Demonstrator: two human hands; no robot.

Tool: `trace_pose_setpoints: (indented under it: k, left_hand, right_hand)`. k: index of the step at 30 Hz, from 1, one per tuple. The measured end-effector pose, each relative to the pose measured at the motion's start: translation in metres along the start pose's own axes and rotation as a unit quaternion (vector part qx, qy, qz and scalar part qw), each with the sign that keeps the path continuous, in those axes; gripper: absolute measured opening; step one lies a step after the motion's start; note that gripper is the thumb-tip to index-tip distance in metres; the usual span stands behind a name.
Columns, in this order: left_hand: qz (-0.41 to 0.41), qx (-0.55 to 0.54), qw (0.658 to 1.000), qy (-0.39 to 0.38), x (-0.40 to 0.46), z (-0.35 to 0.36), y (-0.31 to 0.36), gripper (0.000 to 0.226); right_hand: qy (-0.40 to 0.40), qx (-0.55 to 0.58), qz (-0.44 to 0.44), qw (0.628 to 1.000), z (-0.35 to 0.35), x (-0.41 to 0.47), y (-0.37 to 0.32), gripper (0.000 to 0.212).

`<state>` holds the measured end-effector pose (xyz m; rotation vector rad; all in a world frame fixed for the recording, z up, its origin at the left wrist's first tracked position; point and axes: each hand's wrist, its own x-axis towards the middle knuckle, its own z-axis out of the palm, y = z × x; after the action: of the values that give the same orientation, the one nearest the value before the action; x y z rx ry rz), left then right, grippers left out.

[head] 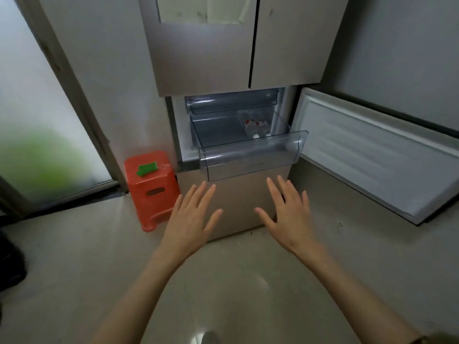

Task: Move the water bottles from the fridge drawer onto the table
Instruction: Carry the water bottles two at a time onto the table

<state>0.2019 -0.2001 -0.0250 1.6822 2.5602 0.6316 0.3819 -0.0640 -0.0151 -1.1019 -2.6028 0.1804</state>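
The water bottles [255,126] lie on their sides at the back right corner of the clear fridge drawer [250,157], which stands pulled out below the two shut upper doors, with the lower door [377,155] swung open to the right. Seen through the plastic they are pale, with red on the labels and white caps turned toward the drawer's front wall; how many there are I cannot tell, perhaps two or three. Small plastic bottles of this kind are likely light to moderate in weight if full, somewhat yielding under a squeeze, and possibly cold and slick with moisture, so a wrap round the middle of the body seems safer than a pinch at the cap. The left hand [191,219] and right hand [288,217] hover apart in front of the drawer, fingers spread wide and holding nothing. The table is out of view. An orange stool [151,189] stands on the floor beside the fridge.
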Motion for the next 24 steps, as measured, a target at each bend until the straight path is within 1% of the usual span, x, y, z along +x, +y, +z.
trace_pose_setpoints:
  k: [4, 8, 14, 17, 20, 24]
  left_hand:
    - [0.013, -0.004, 1.000, -0.005, 0.076, 0.022, -0.001, 0.059]
    - [0.004, -0.027, 0.999, -0.016, 0.164, 0.044, -0.009, 0.060]
    - [0.022, -0.038, 0.999, -0.009, 0.298, 0.056, -0.018, 0.059]
    - [0.030, -0.034, 0.998, -0.041, 0.350, 0.072, -0.017, 0.059]
    - [0.014, -0.025, 0.996, -0.088, 0.393, 0.095, -0.019, 0.059]
    - [-0.024, -0.021, 0.990, -0.140, 0.442, 0.134, -0.021, 0.058]
  right_hand:
    - [-0.001, 0.008, 0.008, 1.000, 0.016, 0.064, 0.036, 0.072]
    - [0.012, -0.002, 0.007, 1.000, 0.028, 0.148, 0.069, 0.072]
    - [0.006, -0.006, 0.005, 1.000, 0.035, 0.268, 0.105, 0.069]
    - [-0.009, -0.007, 0.018, 1.000, 0.042, 0.314, 0.126, 0.068]
    - [-0.039, -0.008, 0.021, 0.999, 0.056, 0.356, 0.148, 0.067]
    - [-0.112, 0.070, 0.037, 0.991, 0.084, 0.408, 0.177, 0.061]
